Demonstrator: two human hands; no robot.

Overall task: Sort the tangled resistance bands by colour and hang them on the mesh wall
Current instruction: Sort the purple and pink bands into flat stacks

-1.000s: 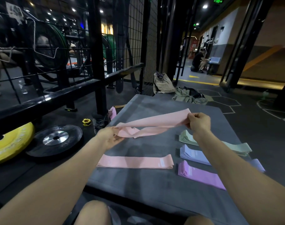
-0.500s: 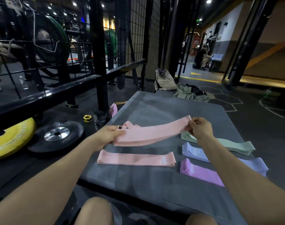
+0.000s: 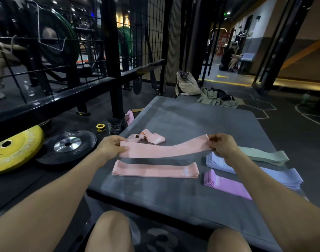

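We are in the sorting step, working through the pink bands on the grey mat (image 3: 183, 120). Our left hand (image 3: 111, 146) pinches one end of a pink band (image 3: 164, 149) and our right hand (image 3: 222, 146) pinches the other, so the band hangs flat and stretched between them, raised just above the mat. Directly below it lies the flat pink pile (image 3: 155, 170), already laid straight. Beyond our left hand a small knot of pink bands (image 3: 148, 138) is still twisted together on the mat.

To the right the other colours sit in their own stacks: the green stack (image 3: 264, 156) farthest from us, the blue stack (image 3: 219, 161) next, the purple stack (image 3: 226, 184) nearest. Our right forearm covers part of each, so we cannot say how many bands any of them holds.

We judge the sorting to be well along and the hanging not yet begun; the mesh wall (image 3: 155, 33) stands beyond the mat's far left corner with no band on it that we can make out in the dim light.

The next move calls for lowering the held band squarely onto the flat pink pile, ends matched, and letting go with both hands at once so it does not spring or curl. After that the knot needs loosening, one loop at a time.
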